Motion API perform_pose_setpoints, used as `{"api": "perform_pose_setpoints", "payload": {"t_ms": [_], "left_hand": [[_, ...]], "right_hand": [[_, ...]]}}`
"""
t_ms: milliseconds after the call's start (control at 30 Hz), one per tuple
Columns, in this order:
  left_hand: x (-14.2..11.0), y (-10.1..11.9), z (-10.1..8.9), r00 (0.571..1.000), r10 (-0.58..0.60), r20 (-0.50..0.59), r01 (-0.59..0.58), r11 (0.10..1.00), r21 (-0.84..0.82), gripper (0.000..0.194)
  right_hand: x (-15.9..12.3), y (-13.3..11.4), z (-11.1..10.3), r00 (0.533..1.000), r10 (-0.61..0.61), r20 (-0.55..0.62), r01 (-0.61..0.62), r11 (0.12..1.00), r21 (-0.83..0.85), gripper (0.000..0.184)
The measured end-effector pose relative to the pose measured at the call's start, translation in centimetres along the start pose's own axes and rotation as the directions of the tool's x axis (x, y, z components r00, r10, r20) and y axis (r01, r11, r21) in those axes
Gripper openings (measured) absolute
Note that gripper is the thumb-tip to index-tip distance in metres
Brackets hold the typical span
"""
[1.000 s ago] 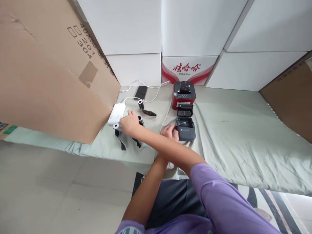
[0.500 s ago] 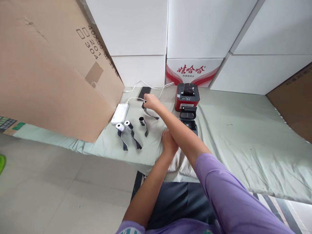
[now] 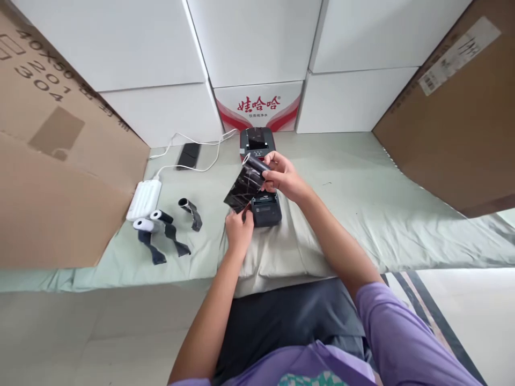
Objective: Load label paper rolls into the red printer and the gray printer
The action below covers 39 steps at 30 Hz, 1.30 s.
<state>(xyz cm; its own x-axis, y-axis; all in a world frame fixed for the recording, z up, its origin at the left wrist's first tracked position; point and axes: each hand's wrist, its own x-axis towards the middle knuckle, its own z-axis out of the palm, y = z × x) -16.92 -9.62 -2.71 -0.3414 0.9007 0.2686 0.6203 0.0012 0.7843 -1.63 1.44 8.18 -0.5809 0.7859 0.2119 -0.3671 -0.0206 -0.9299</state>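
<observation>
A black paper roll (image 3: 257, 162) with a glossy black strip hanging from it is gripped by the fingers of my right hand (image 3: 284, 176), above the small black printer (image 3: 266, 213). That printer stands on the cloth with its lid up, partly hidden by the roll and hand. My left hand (image 3: 240, 229) is closed at the printer's left side, its fingertips against the edge beside the strip's lower end. Directly behind the roll is a red and black printer (image 3: 257, 140). To the left lie a white roll (image 3: 144, 225), a black roll (image 3: 162, 217) and another dark roll (image 3: 187, 205), each with a dark tail.
A white power bank (image 3: 145, 197) with a white cable sits at the left, and a black phone (image 3: 189, 155) lies behind. White boxes (image 3: 261, 102) line the back. Brown cartons flank the cloth-covered surface (image 3: 333, 214), the left carton (image 3: 60, 203) and right carton (image 3: 450, 139).
My right hand has brought the black roll from near the phone across to the small printer, its strip now stretched out below. The view has shifted to the right.
</observation>
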Motion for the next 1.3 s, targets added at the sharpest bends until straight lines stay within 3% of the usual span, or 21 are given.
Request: {"api": "perform_pose_setpoints", "payload": {"t_ms": [167, 433, 633, 833, 967, 1100, 1300], "left_hand": [[-0.1, 0.1, -0.2, 1.0, 0.01, -0.004, -0.01, 1.0, -0.001, 0.035], [0.0, 0.3, -0.3, 1.0, -0.003, 0.004, 0.003, 1.0, -0.02, 0.035], [-0.1, 0.5, -0.4, 1.0, 0.001, 0.0, -0.001, 0.999, -0.035, 0.035], [-0.1, 0.5, -0.4, 1.0, -0.015, 0.002, 0.015, 0.999, -0.033, 0.036], [-0.1, 0.5, -0.4, 1.0, -0.009, 0.003, 0.009, 1.0, -0.023, 0.037], [-0.1, 0.4, -0.4, 1.0, 0.0, 0.0, 0.0, 1.0, -0.009, 0.036], [-0.1, 0.3, -0.3, 1.0, 0.014, -0.005, -0.014, 1.0, -0.011, 0.035]], "right_hand": [[-0.7, 1.9, -1.7, 0.994, -0.042, -0.1, 0.042, 0.999, -0.001, 0.039], [-0.8, 2.9, -1.7, 0.997, 0.058, -0.047, -0.054, 0.995, 0.082, 0.043], [-0.7, 3.8, -1.9, 1.0, 0.01, -0.005, -0.01, 1.0, -0.005, 0.045], [-0.5, 4.3, -2.4, 0.992, -0.111, -0.061, 0.1, 0.982, -0.157, 0.043], [-0.5, 4.1, -2.6, 0.977, -0.198, -0.075, 0.155, 0.91, -0.386, 0.039], [-1.0, 3.7, -2.9, 0.979, -0.2, -0.034, 0.159, 0.861, -0.483, 0.036], [-2.5, 3.7, -4.5, 0.979, -0.201, 0.016, 0.149, 0.667, -0.73, 0.028]]}}
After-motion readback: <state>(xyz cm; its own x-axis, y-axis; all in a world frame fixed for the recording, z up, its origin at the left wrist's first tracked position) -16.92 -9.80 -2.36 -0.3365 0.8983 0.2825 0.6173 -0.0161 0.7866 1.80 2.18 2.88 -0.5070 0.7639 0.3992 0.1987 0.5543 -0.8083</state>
